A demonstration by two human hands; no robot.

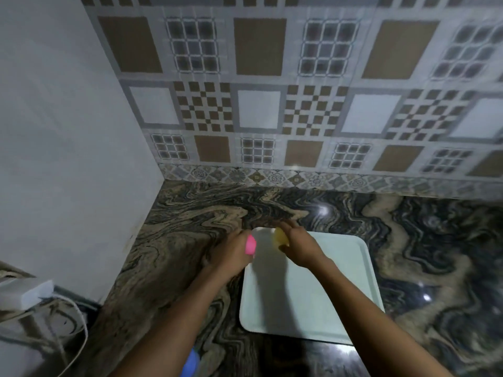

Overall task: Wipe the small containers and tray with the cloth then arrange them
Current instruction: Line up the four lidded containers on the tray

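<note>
Since our left hand (232, 253) curls round a pink container (250, 244) and our right hand (300, 247) grips a yellow container (281, 237), both at the far left corner of the tray (326, 295) on the counter (190, 221), we judge we are lining them up there.

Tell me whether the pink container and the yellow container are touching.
Apart. The head view shows bare white tray between the pink container in the left hand and the yellow container in the right hand.
</note>
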